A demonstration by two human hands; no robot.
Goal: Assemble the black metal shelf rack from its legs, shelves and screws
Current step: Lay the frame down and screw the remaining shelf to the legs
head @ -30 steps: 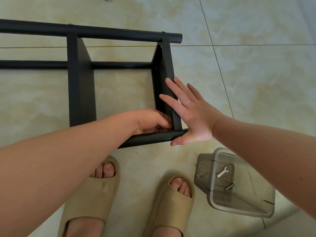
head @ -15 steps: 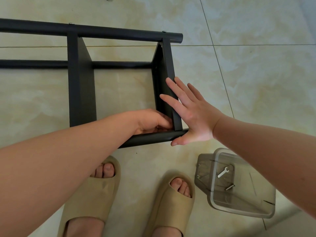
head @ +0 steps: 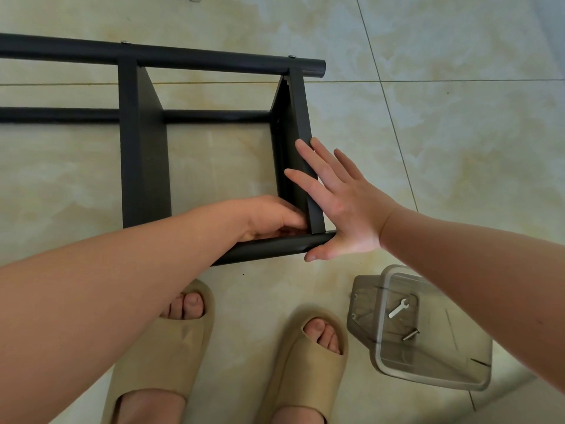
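Observation:
The black metal rack [head: 143, 166] lies on its side on the tiled floor, with two shelves joined to round legs. My right hand [head: 339, 203] presses flat, fingers straight, against the outer face of the end shelf [head: 301, 130] and the tip of the near leg [head: 275, 247]. My left hand [head: 272, 217] is curled into the inside corner where that shelf meets the near leg. What its fingertips hold is hidden. The far leg [head: 214, 58] shows two screw heads on top.
A clear plastic box [head: 428, 374] stands on the floor at the lower right, holding a small flat wrench [head: 398, 308] and a screw [head: 410, 334]. My feet in beige slippers [head: 308, 362] stand just below the rack.

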